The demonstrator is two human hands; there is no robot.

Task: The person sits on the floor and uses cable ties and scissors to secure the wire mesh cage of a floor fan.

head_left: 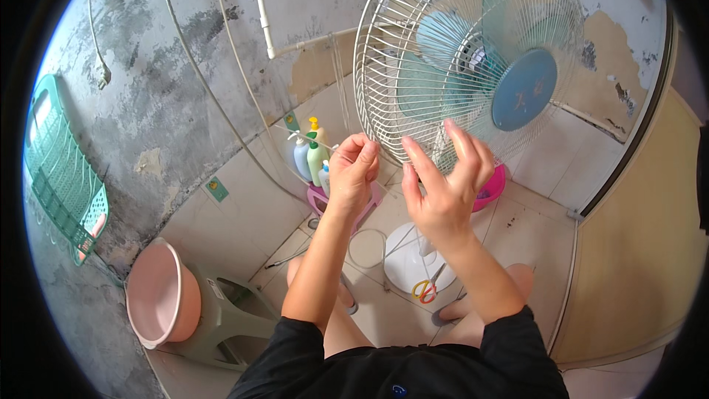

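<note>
"Where's the electric fan (524, 89)?"

"Between one and two o'clock, in its wire grille (454, 85)."

"And the hands?"

"The left hand (353, 174), at the grille's eight o'clock, is pinched closed; whether it grips anything, I cannot tell; the right hand (447, 203), at six, is spread loosely, unclenched; below, scissors (433, 281) lie on a white round base (402, 255), at its five o'clock."
</note>
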